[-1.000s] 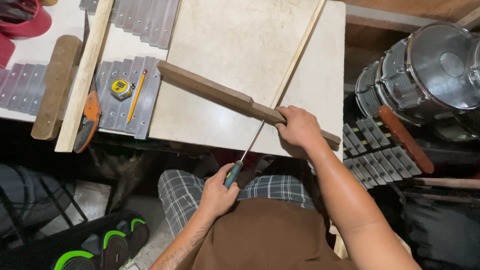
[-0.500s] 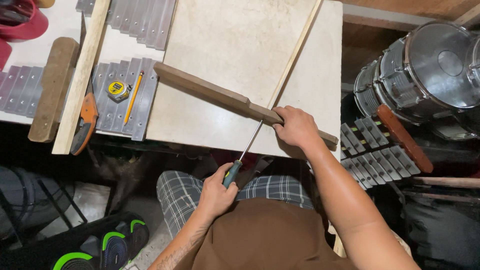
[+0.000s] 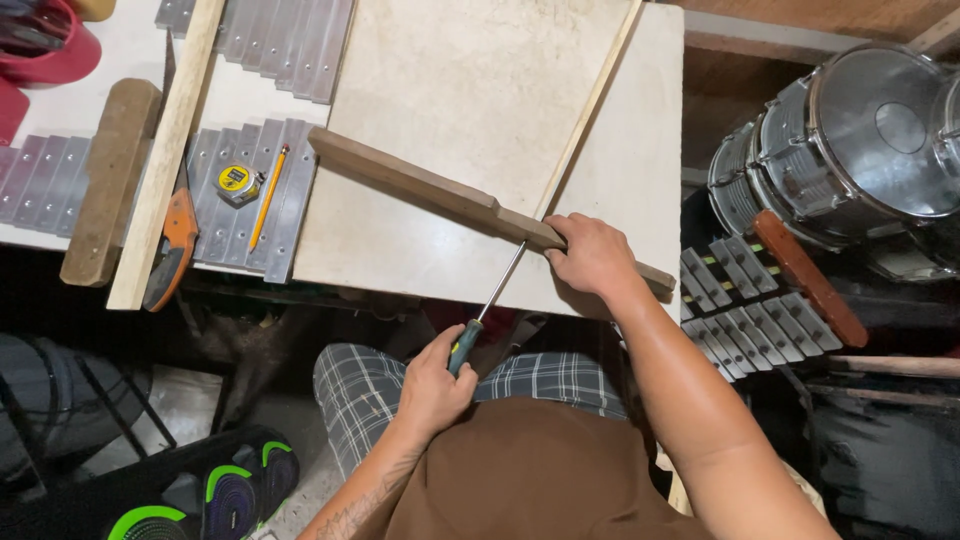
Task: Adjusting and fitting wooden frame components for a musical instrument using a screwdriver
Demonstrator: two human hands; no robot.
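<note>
Here, hands (image 3: 595, 258) steady plank (image 3: 420, 185), gripping screwdriver (image 3: 490, 300).

A small instrument-making workshop is shown. A pale worktable (image 3: 640, 180) is taken as the landmark: on its left part, metal xylophone bars (image 3: 255, 45), a yellow tape measure (image 3: 234, 180), a pencil (image 3: 268, 196) and a handsaw (image 3: 172, 250) are laid; to its right, chrome drums (image 3: 850, 140) are stacked.

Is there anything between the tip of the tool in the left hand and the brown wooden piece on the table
Nothing visible. The left hand grips the screwdriver by its green handle, and its metal shaft runs straight up to the edge of the brown wooden piece, which the right hand pins down on the table.
</note>
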